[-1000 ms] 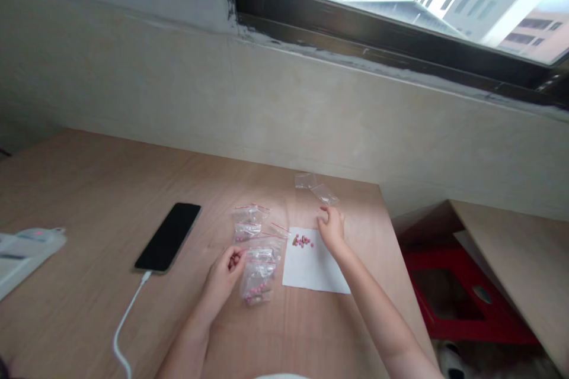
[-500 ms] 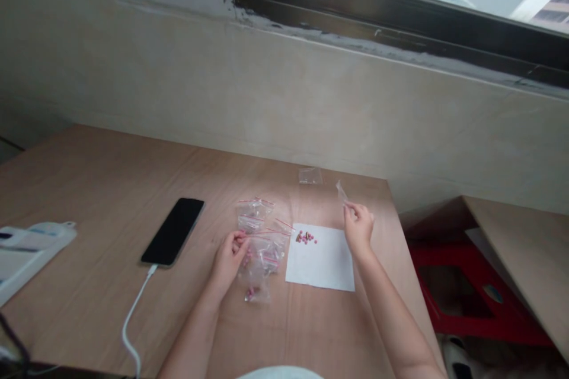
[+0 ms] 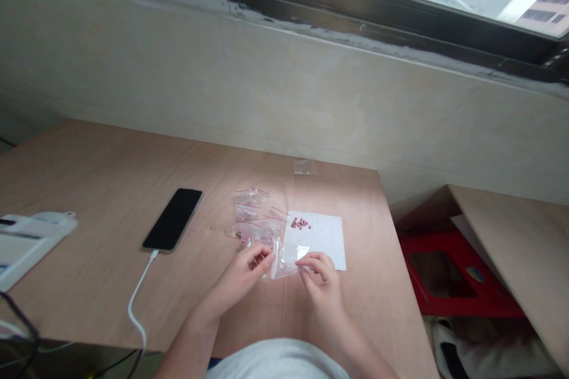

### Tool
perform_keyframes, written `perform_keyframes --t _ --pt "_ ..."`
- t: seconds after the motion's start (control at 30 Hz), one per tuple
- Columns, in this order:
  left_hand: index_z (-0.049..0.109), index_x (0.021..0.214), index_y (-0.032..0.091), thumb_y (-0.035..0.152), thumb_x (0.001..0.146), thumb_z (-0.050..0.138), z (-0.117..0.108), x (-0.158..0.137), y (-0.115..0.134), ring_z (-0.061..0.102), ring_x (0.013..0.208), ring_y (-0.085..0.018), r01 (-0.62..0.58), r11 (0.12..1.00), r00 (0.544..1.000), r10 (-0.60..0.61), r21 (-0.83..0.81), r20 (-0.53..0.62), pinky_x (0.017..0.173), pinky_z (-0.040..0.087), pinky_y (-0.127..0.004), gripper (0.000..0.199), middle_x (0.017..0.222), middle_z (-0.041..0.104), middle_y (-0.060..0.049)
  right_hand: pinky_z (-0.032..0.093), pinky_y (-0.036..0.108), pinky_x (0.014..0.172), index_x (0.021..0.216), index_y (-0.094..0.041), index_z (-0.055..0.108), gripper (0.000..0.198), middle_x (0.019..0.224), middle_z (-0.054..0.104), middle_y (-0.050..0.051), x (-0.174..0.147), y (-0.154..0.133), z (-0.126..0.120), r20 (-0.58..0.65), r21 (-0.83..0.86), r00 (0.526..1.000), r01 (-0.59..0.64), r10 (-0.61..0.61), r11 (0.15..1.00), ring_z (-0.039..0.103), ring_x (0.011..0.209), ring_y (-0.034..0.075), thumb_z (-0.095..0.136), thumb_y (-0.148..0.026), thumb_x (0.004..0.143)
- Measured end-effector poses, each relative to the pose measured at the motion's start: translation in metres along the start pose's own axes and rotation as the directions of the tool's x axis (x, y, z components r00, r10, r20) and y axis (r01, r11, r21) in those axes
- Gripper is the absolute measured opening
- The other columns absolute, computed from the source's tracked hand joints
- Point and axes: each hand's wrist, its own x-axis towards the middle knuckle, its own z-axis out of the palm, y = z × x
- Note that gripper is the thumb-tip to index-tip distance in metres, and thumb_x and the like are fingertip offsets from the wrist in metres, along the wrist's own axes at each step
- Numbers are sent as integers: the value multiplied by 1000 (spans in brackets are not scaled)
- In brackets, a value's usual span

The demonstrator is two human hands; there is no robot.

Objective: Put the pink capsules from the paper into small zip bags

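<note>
Head view: both hands now meet over the table's near edge, gripping one clear bag (image 3: 284, 260) between them. Right hand (image 3: 322, 281) has brought it in from the far-right corner, where one empty bag (image 3: 304, 166) remains. Left hand (image 3: 244, 275) has left the pile of filled bags (image 3: 254, 222) and pinches the bag's left edge; right fingers pinch its right edge. Judgement: bag being opened. Beads (image 3: 301, 224) sit untouched on the paper (image 3: 326, 240). Phone (image 3: 173, 219) lies left.

No legible text anywhere. Phone (image 3: 172, 219) screen dark, blank. White sheet (image 3: 326, 237) at 3 o'clock of it unprinted. Clear bags (image 3: 253, 213) carry no readable labels.
</note>
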Motion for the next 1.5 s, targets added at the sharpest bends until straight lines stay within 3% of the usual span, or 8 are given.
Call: perform_keyframes --t 0.23,0.33,0.5,0.67,0.93,1.13,1.33,1.5 --pt "47 64 15 30 78 46 15 -7 -10 42 58 -10 -10 997 1000 11 78 -17 53 34 -20 21 63 46 3 35 32 79 83 -19 57 24 89 53 4 -13 -7 -1 88 -55 995 -41 46 998 45 88 18 51 -5 64" --pt "44 60 16 30 76 49 22 -8 -15 39 55 -9 -20 992 1000 21 127 -9 50 32 -19 22 59 43 4 37 27 68 78 -17 54 6 80 53 4 -15 -14 2 188 47 976 -120 109 992 47 76 15 50 -18 73" --pt "48 59 15 27 75 49 34 -9 -14 41 57 -10 -59 982 997 50 178 54 51 33 -19 20 60 47 3 33 23 55 61 -15 50 32 58 50 -1 -8 -14 10 370 201 912 -266 178 943 43 56 10 48 -42 77" --pt "55 68 16 30 80 43 29 -13 -1 47 62 -12 -71 988 981 44 139 191 57 37 -21 22 66 53 1 33 22 56 59 -15 50 36 56 50 -2 1 -11 3 475 366 862 -377 177 851 44 54 9 53 -49 72" --pt "46 59 16 22 74 48 35 -16 -5 42 55 -10 -88 976 985 56 197 166 51 32 -20 17 60 47 4 31 21 52 62 -15 51 36 57 46 -3 -2 -7 6 514 289 841 -353 167 890 39 54 9 55 -50 69" --pt "48 69 16 34 79 45 30 -17 -5 44 47 -8 94 995 961 -83 -31 264 42 37 -19 21 59 46 4 31 21 51 59 -15 50 38 54 46 -3 2 -14 3 556 357 812 -427 178 831 39 50 8 57 -51 66" --pt "49 72 15 37 79 45 30 -16 1 46 48 -8 134 980 947 -84 -144 309 44 43 -19 24 59 47 4 31 21 50 56 -16 47 41 51 45 -4 6 -17 -2 550 299 809 -424 209 855 39 49 8 57 -54 64" --pt "46 71 15 37 81 44 33 -15 -2 50 42 -6 141 979 954 -95 -146 285 42 40 -17 25 58 47 6 30 20 49 62 -16 49 35 53 43 -5 6 -10 -3 568 255 805 -372 173 893 38 50 7 54 -49 70"
